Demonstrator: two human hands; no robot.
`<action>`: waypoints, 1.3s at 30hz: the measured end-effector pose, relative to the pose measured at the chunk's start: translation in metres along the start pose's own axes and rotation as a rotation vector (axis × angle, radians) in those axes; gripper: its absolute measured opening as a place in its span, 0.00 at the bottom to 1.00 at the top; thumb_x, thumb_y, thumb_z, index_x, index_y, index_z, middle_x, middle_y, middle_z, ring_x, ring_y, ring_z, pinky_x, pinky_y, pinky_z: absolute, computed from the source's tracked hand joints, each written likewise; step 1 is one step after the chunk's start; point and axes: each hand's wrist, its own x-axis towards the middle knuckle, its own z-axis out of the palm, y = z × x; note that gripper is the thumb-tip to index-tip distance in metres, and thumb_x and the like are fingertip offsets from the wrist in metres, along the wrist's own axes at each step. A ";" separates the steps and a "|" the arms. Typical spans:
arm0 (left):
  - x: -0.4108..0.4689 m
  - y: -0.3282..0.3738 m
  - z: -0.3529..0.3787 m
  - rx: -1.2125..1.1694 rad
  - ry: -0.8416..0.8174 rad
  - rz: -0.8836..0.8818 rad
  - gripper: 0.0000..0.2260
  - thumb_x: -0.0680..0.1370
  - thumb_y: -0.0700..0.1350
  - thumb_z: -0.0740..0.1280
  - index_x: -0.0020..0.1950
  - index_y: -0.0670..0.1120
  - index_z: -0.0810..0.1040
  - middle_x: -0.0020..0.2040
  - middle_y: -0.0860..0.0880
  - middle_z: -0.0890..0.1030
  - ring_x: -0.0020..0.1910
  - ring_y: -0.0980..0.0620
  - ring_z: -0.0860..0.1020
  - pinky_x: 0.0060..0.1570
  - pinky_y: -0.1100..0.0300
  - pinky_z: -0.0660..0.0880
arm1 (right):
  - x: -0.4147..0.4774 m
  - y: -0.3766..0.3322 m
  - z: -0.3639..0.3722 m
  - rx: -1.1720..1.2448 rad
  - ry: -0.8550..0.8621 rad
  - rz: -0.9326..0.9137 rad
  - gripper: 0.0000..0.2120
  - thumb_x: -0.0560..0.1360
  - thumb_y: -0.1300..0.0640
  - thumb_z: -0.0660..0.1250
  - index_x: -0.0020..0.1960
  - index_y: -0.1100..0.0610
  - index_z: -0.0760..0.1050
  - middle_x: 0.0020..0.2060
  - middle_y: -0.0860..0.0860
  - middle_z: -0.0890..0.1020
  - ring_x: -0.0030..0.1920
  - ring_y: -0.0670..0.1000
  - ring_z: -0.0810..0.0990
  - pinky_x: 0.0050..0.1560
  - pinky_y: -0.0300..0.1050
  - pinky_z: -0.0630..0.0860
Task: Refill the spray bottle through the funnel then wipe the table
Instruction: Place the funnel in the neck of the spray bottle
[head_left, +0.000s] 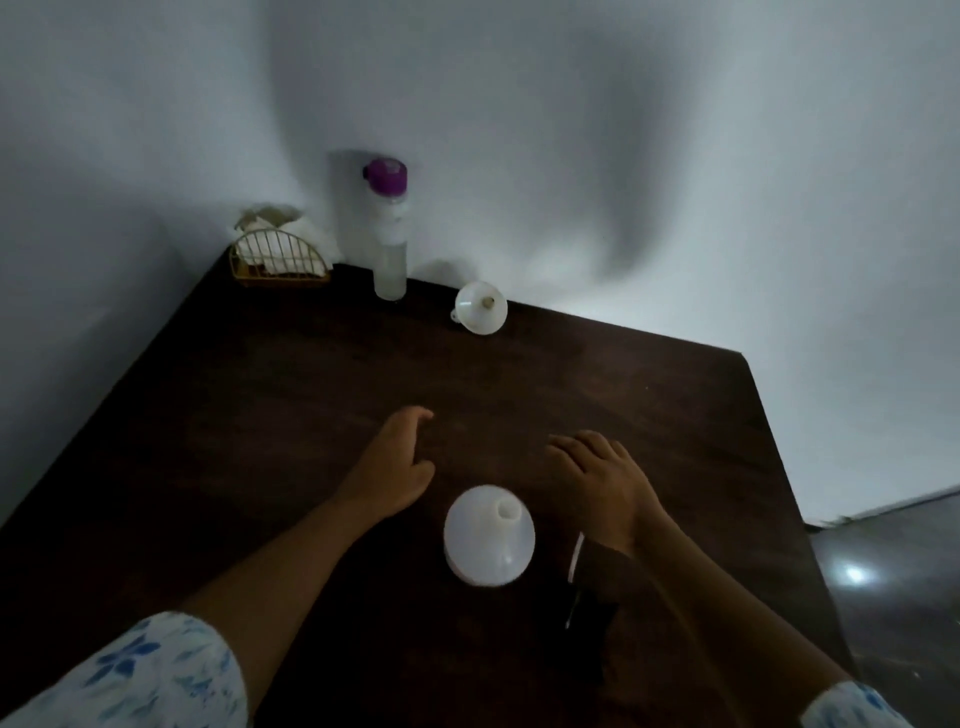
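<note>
Fingers (415, 415) of left hand (395, 467) and right hand (597, 483) loose, empty, low over the desk (260, 415). Uncapped bottle (488, 535) upright between the wrists, neck open, probably ready for filling. Funnel (480, 307) well apart at the far edge, beyond both hands; purple-capped flask (389, 244) and napkins (280, 254) further left.

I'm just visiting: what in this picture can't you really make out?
Head view only:
1. Spray bottle: seen from above, its cloudy wall hides how full it is.
2. Dark object beside the right hand: dim light and the forearm hide what it is.
3. Purple-capped bottle: blurred, so its liquid level is unclear.
4. Wire holder: cloth or tissue inside, too blurred to tell.
</note>
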 end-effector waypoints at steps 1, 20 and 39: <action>0.010 0.001 0.000 0.006 0.013 -0.008 0.27 0.73 0.36 0.65 0.69 0.50 0.62 0.70 0.49 0.65 0.68 0.52 0.66 0.60 0.60 0.68 | 0.013 0.003 0.000 0.007 -0.011 0.019 0.31 0.63 0.54 0.75 0.64 0.54 0.72 0.62 0.53 0.77 0.62 0.58 0.75 0.55 0.54 0.75; 0.204 0.041 0.012 -0.092 0.103 -0.121 0.42 0.74 0.42 0.67 0.75 0.44 0.37 0.77 0.46 0.47 0.75 0.49 0.51 0.71 0.58 0.53 | 0.220 0.033 0.033 0.982 0.099 0.430 0.42 0.77 0.59 0.64 0.75 0.56 0.35 0.76 0.54 0.41 0.76 0.54 0.45 0.68 0.44 0.56; 0.165 0.063 0.013 -0.086 0.269 -0.015 0.43 0.69 0.44 0.74 0.75 0.42 0.50 0.70 0.39 0.62 0.67 0.43 0.66 0.64 0.52 0.67 | 0.168 0.021 0.001 1.120 0.182 0.394 0.36 0.75 0.67 0.60 0.77 0.51 0.47 0.69 0.54 0.69 0.66 0.52 0.71 0.65 0.49 0.71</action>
